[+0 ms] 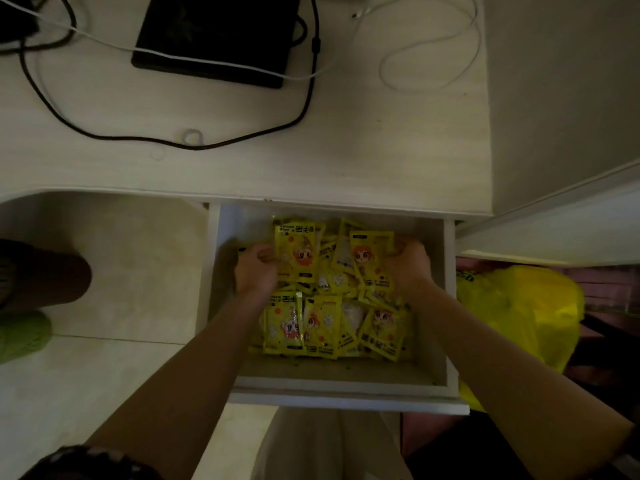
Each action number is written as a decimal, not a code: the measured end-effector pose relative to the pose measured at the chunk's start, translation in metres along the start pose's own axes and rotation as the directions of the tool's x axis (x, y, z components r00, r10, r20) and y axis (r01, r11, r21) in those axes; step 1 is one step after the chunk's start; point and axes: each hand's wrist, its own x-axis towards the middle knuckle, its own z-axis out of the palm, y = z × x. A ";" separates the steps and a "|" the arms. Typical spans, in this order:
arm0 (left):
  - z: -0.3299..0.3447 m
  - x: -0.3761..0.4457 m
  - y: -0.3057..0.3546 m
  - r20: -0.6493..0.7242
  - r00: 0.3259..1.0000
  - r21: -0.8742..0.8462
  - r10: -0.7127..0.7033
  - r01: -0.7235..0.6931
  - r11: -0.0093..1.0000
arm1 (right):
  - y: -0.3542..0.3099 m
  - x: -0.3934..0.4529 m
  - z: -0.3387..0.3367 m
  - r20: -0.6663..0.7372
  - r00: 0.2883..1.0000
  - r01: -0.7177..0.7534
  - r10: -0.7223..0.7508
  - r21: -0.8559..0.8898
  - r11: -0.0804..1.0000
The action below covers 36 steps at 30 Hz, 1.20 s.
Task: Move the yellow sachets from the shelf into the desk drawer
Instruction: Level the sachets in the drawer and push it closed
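Note:
The white desk drawer [346,398] is pulled out below the desk edge. Several yellow sachets [332,327] with a cartoon face lie in a heap inside it. Both of my hands are down in the drawer at its far half. My left hand [256,268] grips the left side of a bunch of yellow sachets [298,251]. My right hand [408,265] grips the right side of the same bunch, near a sachet [370,258] with an orange-haired face. The shelf is not in view.
The pale desk top [381,150] carries a black flat device [218,36], a black cable [304,109] and a white cable [429,74]. A yellow plastic bag [519,317] lies right of the drawer. A dark round object [45,275] and a green thing [20,337] are on the floor at the left.

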 end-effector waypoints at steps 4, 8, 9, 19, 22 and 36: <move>-0.010 -0.010 -0.014 -0.058 0.998 0.028 0.035 -0.033 0.999 | 0.004 -0.012 -0.011 0.003 1.000 0.024 -0.024 -0.017 1.000; -0.020 -0.032 -0.026 -0.077 0.996 -0.025 0.047 -0.049 0.998 | 0.010 -0.033 -0.018 0.016 0.998 0.055 -0.055 -0.031 0.998; -0.023 -0.039 -0.028 -0.073 0.996 -0.033 0.054 -0.056 0.998 | 0.013 -0.040 -0.019 0.022 0.997 0.072 -0.071 -0.030 0.997; -0.043 -0.131 -0.062 0.006 0.999 -0.344 -0.044 0.043 0.938 | 0.052 -0.133 -0.016 0.046 0.986 0.162 -0.159 -0.096 0.982; -0.049 -0.157 -0.081 0.130 0.985 -0.518 -0.117 0.168 0.839 | 0.072 -0.163 -0.008 0.021 0.986 0.168 -0.167 -0.081 0.983; -0.088 -0.173 -0.148 0.346 0.886 -0.525 -0.307 0.454 0.720 | 0.154 -0.198 0.002 0.185 0.908 -0.415 0.376 0.509 0.754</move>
